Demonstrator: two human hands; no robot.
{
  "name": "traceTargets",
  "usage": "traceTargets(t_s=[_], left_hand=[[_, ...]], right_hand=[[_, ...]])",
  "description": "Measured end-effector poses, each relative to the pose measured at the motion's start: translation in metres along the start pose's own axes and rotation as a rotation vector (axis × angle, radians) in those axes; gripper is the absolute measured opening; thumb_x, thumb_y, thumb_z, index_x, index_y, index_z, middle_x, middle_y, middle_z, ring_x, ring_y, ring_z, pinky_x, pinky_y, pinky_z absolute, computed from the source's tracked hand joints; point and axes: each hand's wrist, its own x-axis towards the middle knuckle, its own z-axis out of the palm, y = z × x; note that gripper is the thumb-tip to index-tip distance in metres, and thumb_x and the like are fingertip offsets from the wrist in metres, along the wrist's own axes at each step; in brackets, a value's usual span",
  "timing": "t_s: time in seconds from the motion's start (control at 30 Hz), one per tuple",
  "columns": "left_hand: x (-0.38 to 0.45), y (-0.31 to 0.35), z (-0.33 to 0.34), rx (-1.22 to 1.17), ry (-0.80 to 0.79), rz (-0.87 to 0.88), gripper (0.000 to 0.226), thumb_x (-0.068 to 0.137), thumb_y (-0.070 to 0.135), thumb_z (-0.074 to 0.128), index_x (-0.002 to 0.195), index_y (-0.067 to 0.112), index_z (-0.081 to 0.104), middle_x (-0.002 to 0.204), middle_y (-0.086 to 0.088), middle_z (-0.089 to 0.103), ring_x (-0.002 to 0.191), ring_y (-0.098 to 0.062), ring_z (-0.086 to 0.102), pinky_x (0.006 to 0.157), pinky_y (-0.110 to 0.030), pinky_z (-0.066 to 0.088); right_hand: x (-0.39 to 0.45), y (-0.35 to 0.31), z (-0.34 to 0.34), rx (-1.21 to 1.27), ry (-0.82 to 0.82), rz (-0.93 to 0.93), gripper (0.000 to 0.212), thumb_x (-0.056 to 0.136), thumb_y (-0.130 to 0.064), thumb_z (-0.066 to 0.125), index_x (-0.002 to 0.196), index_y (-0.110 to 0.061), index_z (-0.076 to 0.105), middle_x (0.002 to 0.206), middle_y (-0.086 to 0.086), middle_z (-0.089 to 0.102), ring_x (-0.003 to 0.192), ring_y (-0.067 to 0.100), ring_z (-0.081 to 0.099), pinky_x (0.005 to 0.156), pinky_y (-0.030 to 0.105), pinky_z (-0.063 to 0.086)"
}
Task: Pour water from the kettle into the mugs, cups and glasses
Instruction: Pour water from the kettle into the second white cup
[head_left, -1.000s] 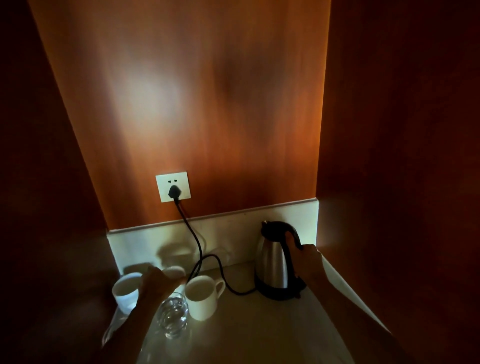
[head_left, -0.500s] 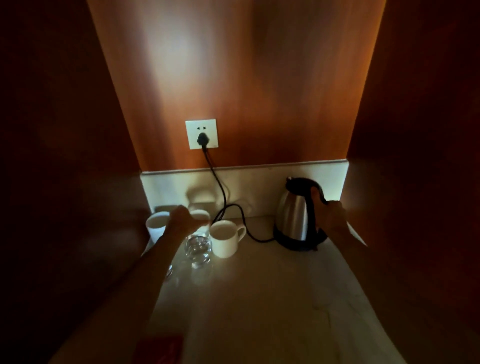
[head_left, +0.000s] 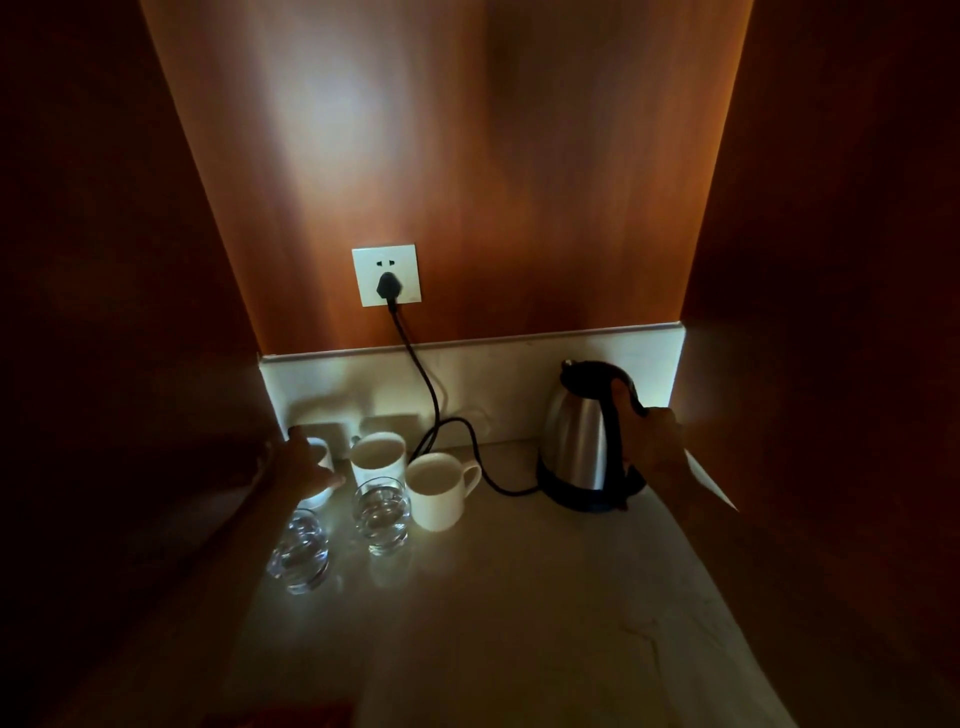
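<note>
Since 0.5 s ago, left hand (head_left: 298, 467) has slid off the middle mug (head_left: 378, 460) to the leftmost cup (head_left: 317, 475), fingers resting on it; whether they grip is unclear. Right hand (head_left: 649, 441) still clasps the handle of the steel kettle (head_left: 584, 441), upright on its base at the counter (head_left: 519, 597) rear right. 2 glasses (head_left: 382, 514) and another mug (head_left: 441, 491) lie left of the kettle, so pouring means carrying it leftward.

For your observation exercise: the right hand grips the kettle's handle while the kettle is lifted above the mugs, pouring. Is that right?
Not quite. The right hand does grip the handle, but the kettle stands upright on its base on the counter, right of the mugs, not pouring. The head view shows this.
</note>
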Motion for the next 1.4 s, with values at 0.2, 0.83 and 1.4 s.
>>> traceTargets(t_s=[0.2, 0.83, 1.4], left_hand=[[0.015, 0.0, 0.003, 0.139, 0.05, 0.053, 0.052, 0.074, 0.072, 0.067, 0.103, 0.029, 0.071, 0.139, -0.007, 0.051, 0.132, -0.039, 0.043, 0.113, -0.046, 0.032], [-0.033, 0.018, -0.038, -0.09, 0.338, 0.187, 0.065, 0.065, 0.051, 0.08, 0.113, 0.01, 0.062, 0.108, -0.021, 0.058, 0.098, -0.039, 0.062, 0.088, -0.048, 0.054], [-0.201, 0.043, 0.007, -0.525, 0.135, 0.518, 0.075, 0.056, 0.038, 0.093, 0.119, 0.026, 0.056, 0.113, 0.009, 0.051, 0.103, -0.011, 0.057, 0.075, -0.014, 0.05]], right_hand=[[0.004, 0.003, 0.002, -0.006, 0.016, -0.013, 0.08, 0.09, -0.072, 0.044, 0.085, 0.005, 0.065, 0.083, 0.021, 0.067, 0.081, 0.036, 0.068, 0.065, 0.031, 0.044], [-0.022, -0.007, -0.001, 0.079, 0.162, -0.062, 0.069, 0.091, -0.07, 0.045, 0.056, -0.011, 0.051, 0.069, 0.017, 0.059, 0.077, 0.037, 0.067, 0.068, 0.03, 0.043], [-0.117, -0.06, -0.076, 0.283, 0.009, -0.166, 0.065, 0.08, -0.063, 0.066, 0.05, -0.006, 0.051, 0.039, 0.003, 0.047, 0.042, 0.023, 0.05, 0.05, 0.031, 0.044]])
